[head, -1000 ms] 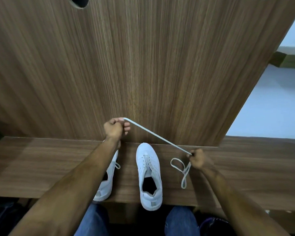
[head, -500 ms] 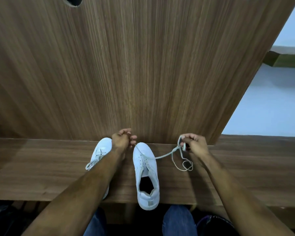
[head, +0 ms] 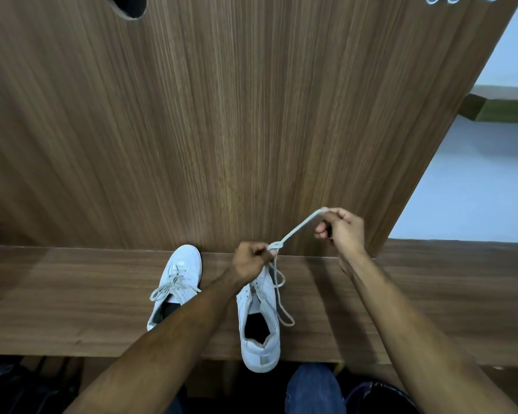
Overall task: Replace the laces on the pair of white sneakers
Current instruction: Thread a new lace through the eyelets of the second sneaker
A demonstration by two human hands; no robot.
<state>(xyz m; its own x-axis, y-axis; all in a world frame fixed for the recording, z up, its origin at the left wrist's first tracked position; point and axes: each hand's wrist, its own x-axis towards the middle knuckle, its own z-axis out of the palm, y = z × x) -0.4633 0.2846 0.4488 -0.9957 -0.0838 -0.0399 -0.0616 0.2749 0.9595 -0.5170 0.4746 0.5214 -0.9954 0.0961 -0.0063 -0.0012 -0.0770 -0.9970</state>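
Over wooden shelf (head: 72, 294), both hands' fingers (head: 323, 231) around lace (head: 299, 227).

A white lace (head: 299, 227) is held taut between the left hand (head: 250, 261), pinching it above the toe of the unlaced sneaker (head: 259, 318), and the raised right hand (head: 341, 227). Slack loops are draped beside that sneaker on the wooden shelf (head: 72, 294); a knot near the left fingers is possible but blurred. A laced sneaker (head: 178, 282) is seen just left, partly covered by the forearm.

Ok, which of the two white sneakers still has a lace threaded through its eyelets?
The left white sneaker, beside the left forearm: a lace criss-crosses its eyelets. The right white sneaker's eyelets are bare.
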